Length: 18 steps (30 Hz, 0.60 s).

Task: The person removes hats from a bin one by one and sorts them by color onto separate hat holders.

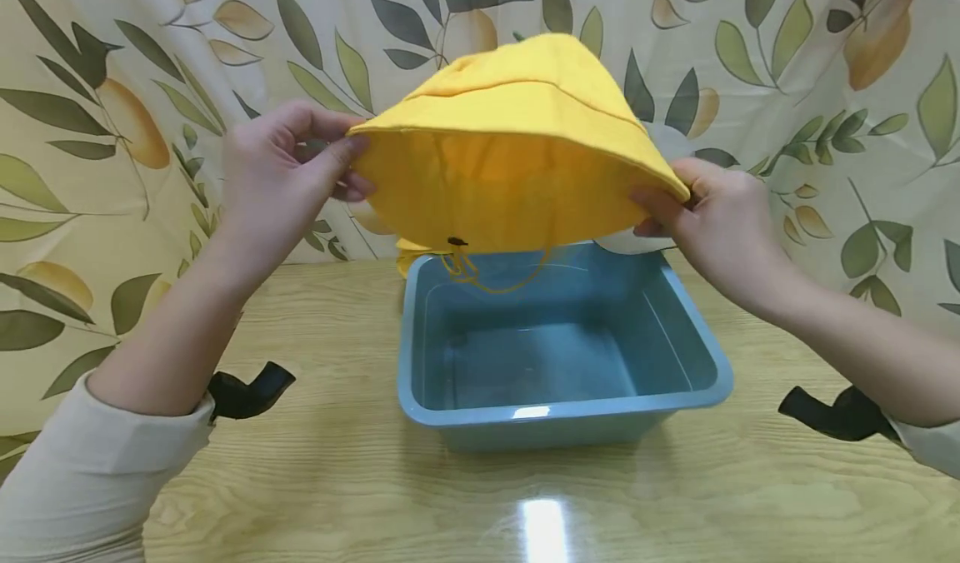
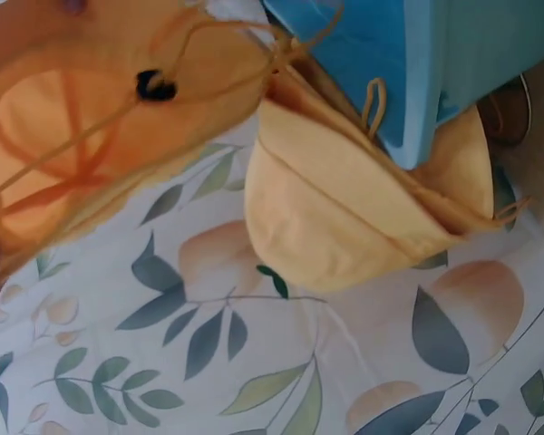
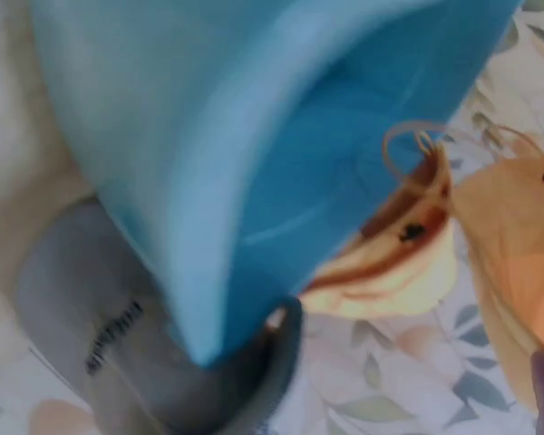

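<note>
Held up over the far side of a blue plastic basin (image 1: 555, 413) is a yellow bucket hat (image 1: 525, 101), its opening facing me. The left hand (image 1: 288, 155) pinches one side of the brim between thumb and fingers. On the opposite side, the right hand (image 1: 731, 226) grips the brim with its thumb on the inner face. A thin chin cord with a black stopper (image 1: 456, 241) dangles from the hat above the basin. The basin's visible inside holds nothing.
Behind the basin lies a second yellow hat (image 2: 335, 199), with its own cord. A grey cap (image 3: 72, 290) with dark lettering is beside it, against the basin's far right end. The wooden table (image 1: 315, 430) meets a leaf-patterned curtain (image 1: 847, 238) at the back.
</note>
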{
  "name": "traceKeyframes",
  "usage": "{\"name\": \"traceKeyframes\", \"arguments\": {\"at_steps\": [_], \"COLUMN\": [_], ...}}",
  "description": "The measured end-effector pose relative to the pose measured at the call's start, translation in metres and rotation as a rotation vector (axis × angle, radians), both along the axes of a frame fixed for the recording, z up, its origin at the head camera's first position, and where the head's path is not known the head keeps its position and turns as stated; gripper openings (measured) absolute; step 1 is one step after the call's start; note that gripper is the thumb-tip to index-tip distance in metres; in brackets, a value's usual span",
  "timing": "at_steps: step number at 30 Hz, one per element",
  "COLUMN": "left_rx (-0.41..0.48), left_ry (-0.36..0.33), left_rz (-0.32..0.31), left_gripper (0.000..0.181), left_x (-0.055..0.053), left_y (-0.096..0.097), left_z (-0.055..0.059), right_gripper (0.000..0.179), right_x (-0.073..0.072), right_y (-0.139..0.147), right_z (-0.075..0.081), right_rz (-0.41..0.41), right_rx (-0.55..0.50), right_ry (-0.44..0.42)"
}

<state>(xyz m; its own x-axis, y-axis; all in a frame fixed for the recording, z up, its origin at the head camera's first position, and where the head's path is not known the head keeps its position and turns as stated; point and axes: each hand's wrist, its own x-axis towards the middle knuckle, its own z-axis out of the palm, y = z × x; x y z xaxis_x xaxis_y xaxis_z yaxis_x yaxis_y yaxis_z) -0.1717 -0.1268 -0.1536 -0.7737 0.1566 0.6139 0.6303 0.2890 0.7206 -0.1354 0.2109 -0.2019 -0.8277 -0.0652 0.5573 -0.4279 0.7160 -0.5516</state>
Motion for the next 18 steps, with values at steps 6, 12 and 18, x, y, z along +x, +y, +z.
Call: {"name": "traceKeyframes", "arguments": {"at_steps": [6,12,18], "left_rx": [0.150,0.389,0.466], "left_ry": [0.169,0.388,0.424], "left_rz": [0.003,-0.004,-0.007], "left_gripper": [0.009,0.009,0.010], "left_x": [-0.008,-0.027,-0.047], "left_y": [0.001,-0.005,-0.020], "left_z": [-0.006,-0.010,-0.009], "right_gripper": [0.021,0.016,0.021], "right_x": [-0.008,-0.032,-0.069], "right_y": [-0.012,-0.031,-0.056], "right_z": [0.028,0.047,0.047], "right_rz": [-0.027,-0.036,0.012], "right_rx": [0.035,-0.023,-0.097], "right_ry": [0.162,0.316,0.349]}}
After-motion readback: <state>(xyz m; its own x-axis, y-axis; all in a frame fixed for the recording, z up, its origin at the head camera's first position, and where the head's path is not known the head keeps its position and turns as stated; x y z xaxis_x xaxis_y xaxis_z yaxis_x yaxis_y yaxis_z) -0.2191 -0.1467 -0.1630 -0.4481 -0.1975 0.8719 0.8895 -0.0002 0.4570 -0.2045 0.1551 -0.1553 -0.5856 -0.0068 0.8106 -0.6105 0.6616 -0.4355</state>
